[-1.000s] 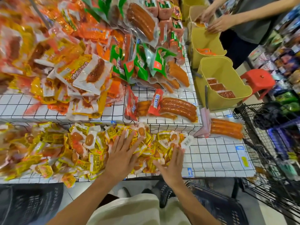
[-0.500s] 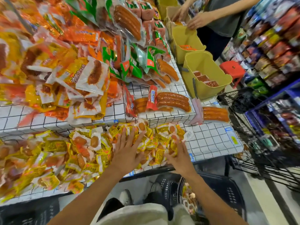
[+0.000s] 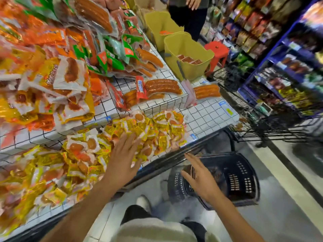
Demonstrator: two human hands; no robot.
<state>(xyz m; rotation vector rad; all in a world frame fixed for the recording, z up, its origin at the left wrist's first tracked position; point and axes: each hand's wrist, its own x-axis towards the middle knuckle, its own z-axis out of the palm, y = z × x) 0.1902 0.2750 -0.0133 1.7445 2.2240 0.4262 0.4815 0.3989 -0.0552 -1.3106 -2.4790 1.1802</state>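
A heap of small yellow-and-white sausage packets [image 3: 157, 130] lies on the lower tier of a white gridded display stand [image 3: 206, 116]. My left hand [image 3: 125, 158] lies flat on the packets near the stand's front edge, fingers straight. My right hand [image 3: 199, 179] hovers off the stand, fingers spread and empty, above a dark plastic shopping basket [image 3: 244, 182] on the floor. The frame is blurred by motion.
Larger sausage packs [image 3: 162, 86] are piled on the upper tier. Yellow bins [image 3: 188, 55] stand at the stand's end, beside a red stool [image 3: 217, 49] and another person [image 3: 190, 13]. A black wire cart [image 3: 262, 123] and stocked shelves [image 3: 288, 58] are on the right.
My right hand has left the packets and moved down and right over the basket. My left hand stays on the pile. The view has swung to the right.
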